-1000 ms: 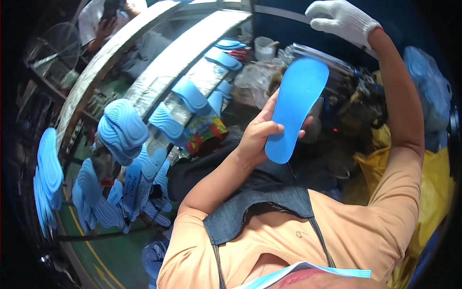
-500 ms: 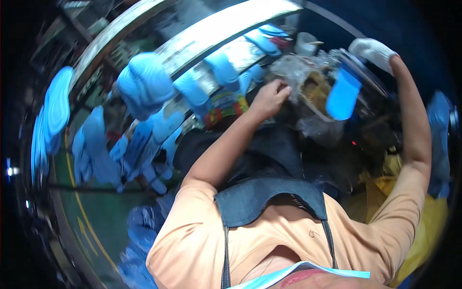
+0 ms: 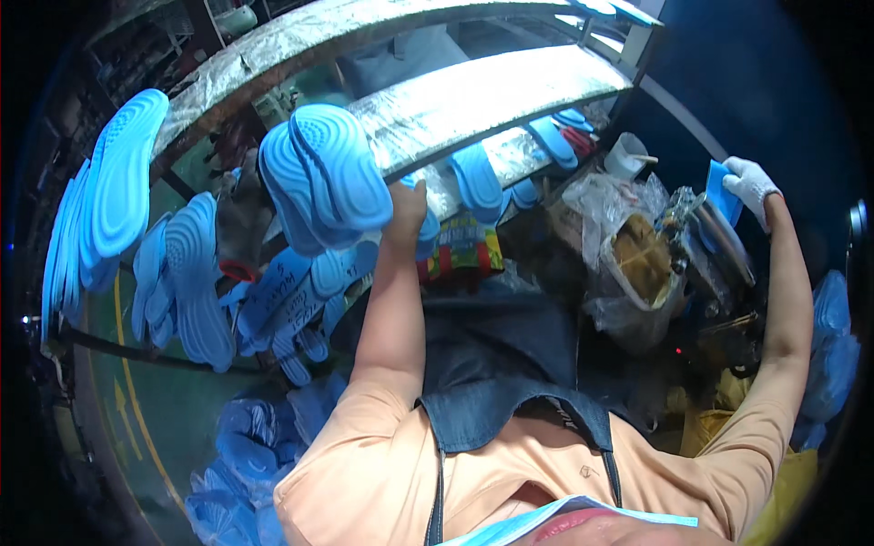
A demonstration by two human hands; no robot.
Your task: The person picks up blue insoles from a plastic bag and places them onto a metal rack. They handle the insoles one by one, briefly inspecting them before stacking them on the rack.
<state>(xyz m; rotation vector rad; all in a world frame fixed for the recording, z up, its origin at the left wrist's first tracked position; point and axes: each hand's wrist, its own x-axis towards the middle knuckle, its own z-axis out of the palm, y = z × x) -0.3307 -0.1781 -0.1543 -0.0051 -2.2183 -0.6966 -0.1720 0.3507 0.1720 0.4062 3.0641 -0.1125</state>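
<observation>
A bare left hand (image 3: pixel 407 202) grasps a blue shoe sole (image 3: pixel 421 227) at the metal rack (image 3: pixel 473 96). The gloved right hand (image 3: pixel 752 182), far right, pinches a blue insole (image 3: pixel 719 191) at the machine (image 3: pixel 715 241). Feeding it looks underway; next needs steady alignment.

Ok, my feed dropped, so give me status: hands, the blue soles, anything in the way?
Left hand bare, gripping a blue sole at the rack. Right hand, gloved, holding a blue insole beside the machine. Plastic bags cluttered between them.
</observation>
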